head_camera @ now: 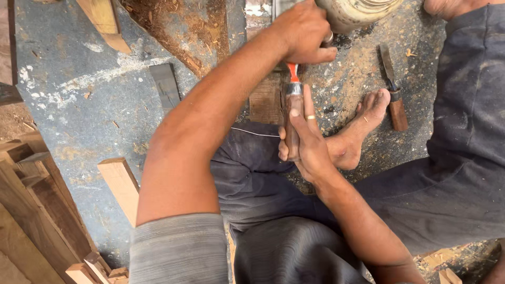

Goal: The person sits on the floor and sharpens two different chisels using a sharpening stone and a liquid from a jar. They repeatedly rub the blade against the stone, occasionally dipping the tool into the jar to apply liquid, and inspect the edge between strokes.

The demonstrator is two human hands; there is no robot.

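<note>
Fingers round upright chisel (blade up)

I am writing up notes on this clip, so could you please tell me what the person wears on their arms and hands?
Both forearms are bare. The left arm has a short grey ribbed sleeve ending above the elbow. No sleeve shows on the right arm. The right hand wears a gold-coloured band ring; the left hand wears a silvery ring. No gloves, no watch.
</note>
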